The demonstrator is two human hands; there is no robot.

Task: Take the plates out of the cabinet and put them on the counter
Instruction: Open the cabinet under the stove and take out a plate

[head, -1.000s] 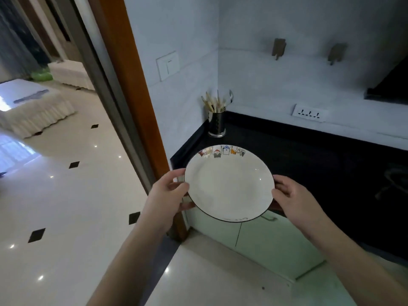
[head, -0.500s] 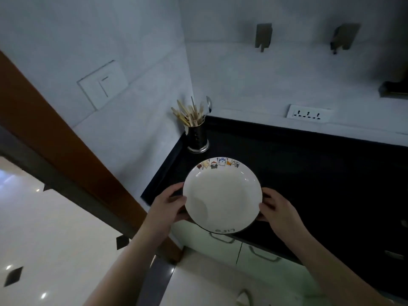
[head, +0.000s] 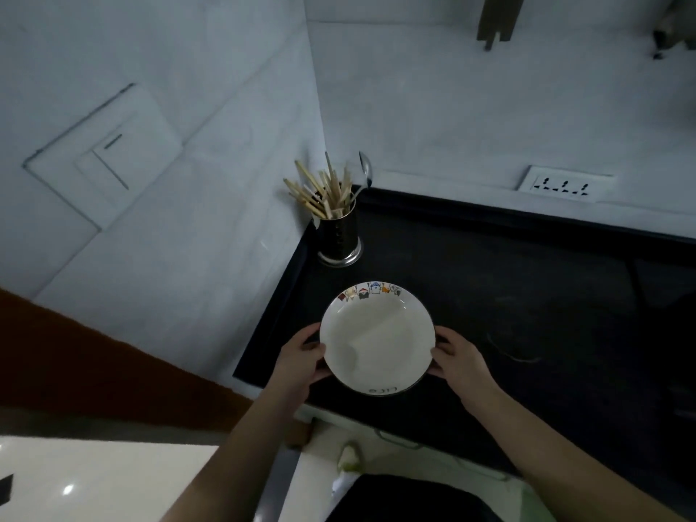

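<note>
White plate (head: 377, 339) above black counter (head: 508, 295) near its left front corner, left hand (head: 301, 357) and right hand (head: 457, 357) grasping opposite rims, bare counter to the right — utensil holder (head: 339, 241) far-left, rim lettering unreadable

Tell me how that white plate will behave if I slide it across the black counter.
The plate looks glazed and rigid, so it should slide easily on the smooth dark counter, probably without flexing. Likely ceramic, so it could chip against the metal utensil holder. Both hands grip its rim now.
</note>
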